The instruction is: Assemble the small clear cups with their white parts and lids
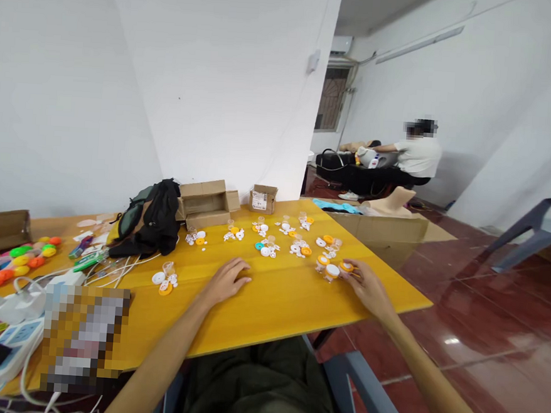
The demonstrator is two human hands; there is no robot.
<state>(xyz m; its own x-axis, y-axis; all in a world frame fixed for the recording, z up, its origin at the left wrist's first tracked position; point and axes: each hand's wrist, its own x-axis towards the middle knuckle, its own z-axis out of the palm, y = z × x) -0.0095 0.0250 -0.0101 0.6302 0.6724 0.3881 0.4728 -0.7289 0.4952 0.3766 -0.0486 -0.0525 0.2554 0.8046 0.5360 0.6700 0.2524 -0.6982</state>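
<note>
From my distant seat I follow both bare hands over a yellow wooden tabletop [268,307]. My right hand [366,283] is at the right end, its grip closed with the fingertips around a small round container with an orange-rimmed white lid [346,266]. Just to its left stand two similar lidded containers [332,271], close together. My left hand [227,282] lies palm down near the middle, fingers slightly bent, its grip relaxed and holding nothing.

Beyond the hands I see scattered sets of clear plastic cups, orange rings and small white pieces [297,249]; one set includes a teal ring [259,247]. Another such set lies to the left of my left hand. At the back sit an open brown cardboard box [204,205], a smaller brown box with a white label [262,200], and a black fabric bag [159,214].
</note>
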